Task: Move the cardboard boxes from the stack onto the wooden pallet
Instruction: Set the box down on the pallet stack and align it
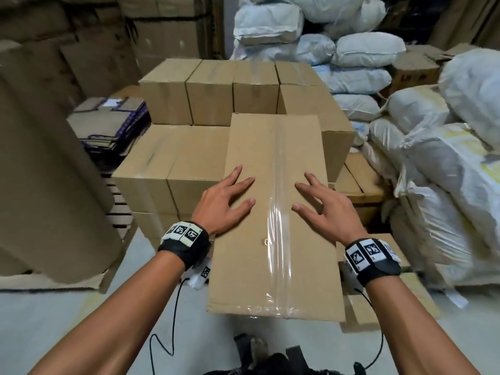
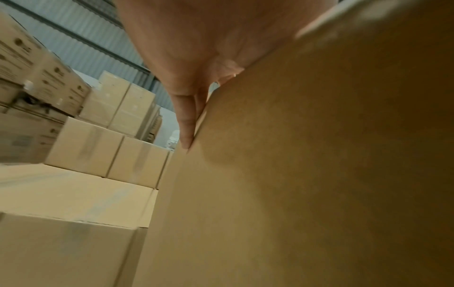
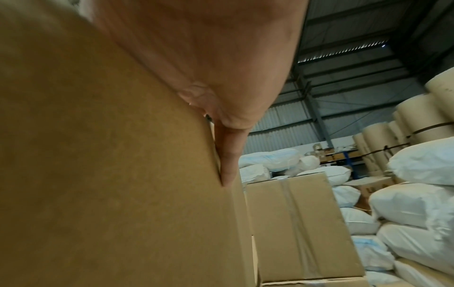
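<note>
Carton, taped, being seated on pallet load.
Left hand (image 1: 226, 197) and right hand (image 1: 323, 205) lie flat, fingers spread, on box (image 1: 273, 239), apparently sliding it toward 12 o'clock against stacked cartons (image 1: 211, 101).

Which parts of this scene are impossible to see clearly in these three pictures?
- Underside of the long taped brown cardboard box, head view: hidden by its own top, under the left hand and right hand.
- Fingertips on the box top, both wrist views: hidden by palm and box wall.
- Printing on the stacked cartons, left wrist view: blurred.
</note>
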`<state>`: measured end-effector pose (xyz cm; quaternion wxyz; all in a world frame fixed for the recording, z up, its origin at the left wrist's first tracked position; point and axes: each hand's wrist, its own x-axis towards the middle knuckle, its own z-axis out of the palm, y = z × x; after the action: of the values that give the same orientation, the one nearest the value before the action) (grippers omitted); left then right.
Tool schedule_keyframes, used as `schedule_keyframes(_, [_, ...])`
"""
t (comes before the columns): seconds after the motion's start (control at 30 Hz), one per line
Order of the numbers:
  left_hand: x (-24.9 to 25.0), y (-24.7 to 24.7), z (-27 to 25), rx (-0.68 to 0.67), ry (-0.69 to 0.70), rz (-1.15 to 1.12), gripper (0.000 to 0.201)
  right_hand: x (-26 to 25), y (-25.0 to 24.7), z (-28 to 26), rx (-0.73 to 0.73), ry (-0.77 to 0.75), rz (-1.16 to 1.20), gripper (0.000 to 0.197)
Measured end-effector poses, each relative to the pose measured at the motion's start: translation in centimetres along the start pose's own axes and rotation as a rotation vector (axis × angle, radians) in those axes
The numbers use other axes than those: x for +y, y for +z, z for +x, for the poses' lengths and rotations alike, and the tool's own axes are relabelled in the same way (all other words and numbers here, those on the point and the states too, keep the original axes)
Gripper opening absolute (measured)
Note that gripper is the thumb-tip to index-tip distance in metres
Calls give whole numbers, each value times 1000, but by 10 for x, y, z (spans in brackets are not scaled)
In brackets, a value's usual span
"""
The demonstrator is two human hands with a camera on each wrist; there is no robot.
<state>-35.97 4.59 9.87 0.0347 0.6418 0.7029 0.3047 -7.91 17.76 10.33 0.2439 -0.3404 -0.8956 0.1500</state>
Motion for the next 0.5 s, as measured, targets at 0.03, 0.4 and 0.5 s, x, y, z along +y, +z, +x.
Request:
schedule_keyframes(0.03, [-12,-7,0,10,-21,8,56,-7,8,12,-17,-21,5,66])
schedule_keyframes(0.4, [-132,-49,70,72,-109,44,55,-28,81,164,-68,-81,61,62])
schedule_keyframes(0.5, [-165,-52,114,67,-90,33,56,-26,91,211,-79,-71,68,65])
